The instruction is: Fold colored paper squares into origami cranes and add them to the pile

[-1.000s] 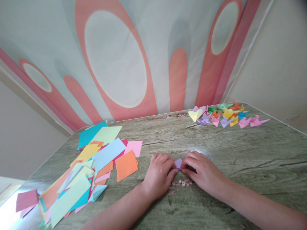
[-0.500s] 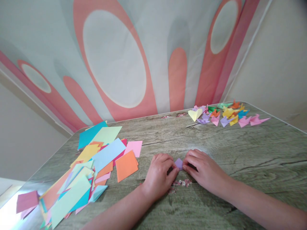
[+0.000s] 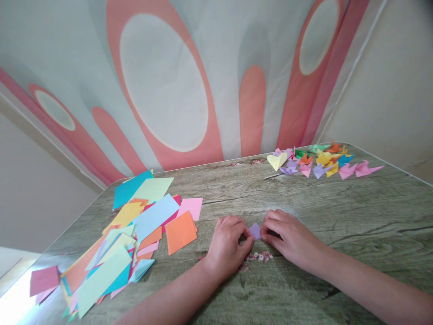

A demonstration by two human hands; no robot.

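A small folded purple paper (image 3: 255,231) lies low over the table, between my two hands. My left hand (image 3: 230,241) pinches its left corner between thumb and fingers. On the opposite corner, the thumb and fingertips of my right hand (image 3: 287,232) are closed in the same way. The fingertips partly cover the paper's side corners, and its top point shows between them.
Loose coloured paper sheets (image 3: 104,280) are heaped on the left of the wood-grain table (image 3: 233,192). An orange square (image 3: 181,232) lies at the heap's right side. Several folded paper figures (image 3: 324,159) and a pale yellow paper heart (image 3: 276,161) stand at the back right.
The whole view has shifted slightly to the right. Both hands keep their pinch on the purple paper, and its visible shape is nearly the same.
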